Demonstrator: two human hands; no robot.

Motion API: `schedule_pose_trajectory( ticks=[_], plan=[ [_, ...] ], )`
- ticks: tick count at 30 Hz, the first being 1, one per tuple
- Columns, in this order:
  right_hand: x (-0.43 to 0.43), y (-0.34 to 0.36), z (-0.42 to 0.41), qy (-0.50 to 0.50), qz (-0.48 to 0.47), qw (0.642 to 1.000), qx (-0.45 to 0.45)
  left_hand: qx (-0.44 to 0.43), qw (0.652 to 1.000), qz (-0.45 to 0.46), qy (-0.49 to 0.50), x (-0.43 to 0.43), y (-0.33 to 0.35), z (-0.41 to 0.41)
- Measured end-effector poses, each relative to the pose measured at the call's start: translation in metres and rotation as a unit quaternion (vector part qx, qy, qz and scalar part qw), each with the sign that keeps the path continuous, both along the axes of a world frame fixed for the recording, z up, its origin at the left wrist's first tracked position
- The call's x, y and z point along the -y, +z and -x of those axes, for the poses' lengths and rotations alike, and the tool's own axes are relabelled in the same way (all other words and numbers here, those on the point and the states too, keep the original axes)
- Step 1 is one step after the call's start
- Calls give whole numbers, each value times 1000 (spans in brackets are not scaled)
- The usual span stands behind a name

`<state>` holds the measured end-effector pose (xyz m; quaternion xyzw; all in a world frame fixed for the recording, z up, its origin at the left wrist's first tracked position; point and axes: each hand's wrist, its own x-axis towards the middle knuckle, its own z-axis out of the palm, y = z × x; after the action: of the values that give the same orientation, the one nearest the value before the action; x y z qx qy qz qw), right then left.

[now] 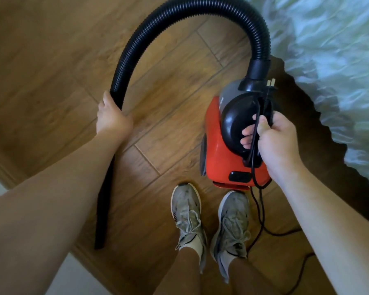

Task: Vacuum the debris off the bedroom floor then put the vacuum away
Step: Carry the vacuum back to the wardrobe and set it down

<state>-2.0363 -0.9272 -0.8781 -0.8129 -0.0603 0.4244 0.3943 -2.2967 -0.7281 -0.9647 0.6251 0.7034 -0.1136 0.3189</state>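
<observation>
The right hand (275, 143) grips the handle and power cord (252, 165) of the red canister vacuum (219, 150); left of the vacuum, the left hand (112, 118) wraps the hose (200, 7) at its crevice nozzle (103, 209)

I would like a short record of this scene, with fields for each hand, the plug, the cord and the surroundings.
left hand: grips the black hose just above the nozzle
right hand: grips the red vacuum by its handle, together with the cord
plug: unplugged, beside the hose collar
cord: hangs down to the wooden floor
surroundings: pale ruffled bedcover on the right; grey shoes below
</observation>
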Motion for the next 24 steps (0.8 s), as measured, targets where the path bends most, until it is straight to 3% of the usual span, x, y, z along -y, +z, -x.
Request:
schedule_pose_trajectory(
  ticks=[11, 24],
  plan=[
    [-6, 2, 2, 10, 12, 1000, 11, -8, 999, -29, 21, -2, 5, 0],
    [-16, 32, 8, 21, 35, 999, -6, 149, 975, -89, 142, 32, 101, 13]
  ],
)
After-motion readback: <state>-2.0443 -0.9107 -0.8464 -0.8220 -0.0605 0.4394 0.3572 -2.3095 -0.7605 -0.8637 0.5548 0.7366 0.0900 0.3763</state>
